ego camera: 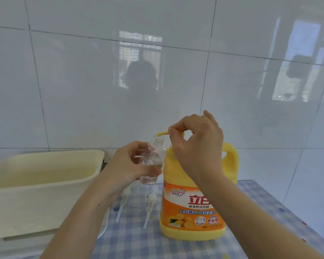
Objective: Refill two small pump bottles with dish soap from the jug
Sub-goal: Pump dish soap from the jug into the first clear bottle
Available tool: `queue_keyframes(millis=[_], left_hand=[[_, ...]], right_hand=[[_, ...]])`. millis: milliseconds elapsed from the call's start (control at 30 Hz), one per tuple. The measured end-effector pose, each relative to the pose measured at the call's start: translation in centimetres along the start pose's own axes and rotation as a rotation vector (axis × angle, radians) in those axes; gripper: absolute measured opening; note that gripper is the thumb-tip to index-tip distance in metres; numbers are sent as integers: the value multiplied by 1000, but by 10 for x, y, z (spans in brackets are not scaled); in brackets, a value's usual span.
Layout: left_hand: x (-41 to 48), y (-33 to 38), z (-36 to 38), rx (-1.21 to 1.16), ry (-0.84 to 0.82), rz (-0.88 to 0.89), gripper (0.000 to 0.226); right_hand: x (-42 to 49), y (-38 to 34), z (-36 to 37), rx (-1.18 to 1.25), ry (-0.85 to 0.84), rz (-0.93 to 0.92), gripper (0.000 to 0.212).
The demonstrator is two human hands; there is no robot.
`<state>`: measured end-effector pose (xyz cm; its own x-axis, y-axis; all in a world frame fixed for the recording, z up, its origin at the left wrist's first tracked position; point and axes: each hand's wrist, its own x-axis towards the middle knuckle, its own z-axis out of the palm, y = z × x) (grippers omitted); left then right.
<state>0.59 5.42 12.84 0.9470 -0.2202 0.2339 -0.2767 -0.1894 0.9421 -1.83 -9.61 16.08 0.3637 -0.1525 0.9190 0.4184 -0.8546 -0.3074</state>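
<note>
A wall (82, 81) of glossy white tiles fills most of what I see, with dim reflections of windows on it. Below it runs the surface (260, 212), covered in a blue and white checked cloth with small dots. On the left sits a cream plastic tub (45, 193), its near wall towards me and its right corner beside my left forearm. Right of the tub stands the jug (191, 221), upright on the cloth. It is yellow with an orange label showing lemons and red characters, and its handle is at the back right. My right grip (198, 146) is over the top of the jug, the fingers curled, with forefinger and thumb closed round the head of its yellow spout (162, 134), which pokes out to the left. My left grip (127, 165) is wrapped round the bottle (151, 161), fingers behind it and thumb in front, holding it in the air just left of the jug's shoulder. The bottle is small and clear, tilted so that its open threaded neck leans up towards the tip of the spout and all but touches it. I cannot tell how much is in the bottle. Under it, on the cloth between tub and jug, lie two white pump heads (124, 195) (150, 200), side by side but apart, with thin dip tubes pointing towards me.
</note>
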Motion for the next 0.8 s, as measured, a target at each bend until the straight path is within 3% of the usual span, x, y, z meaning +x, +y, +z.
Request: queue_keyframes(millis=[333, 800], left_hand=[[1, 1, -3, 8, 15, 21, 55], [-1, -1, 1, 58, -12, 8, 50]], right_hand=[[-8, 1, 7, 28, 93, -29, 13], [-24, 12, 12, 36, 85, -76, 9]])
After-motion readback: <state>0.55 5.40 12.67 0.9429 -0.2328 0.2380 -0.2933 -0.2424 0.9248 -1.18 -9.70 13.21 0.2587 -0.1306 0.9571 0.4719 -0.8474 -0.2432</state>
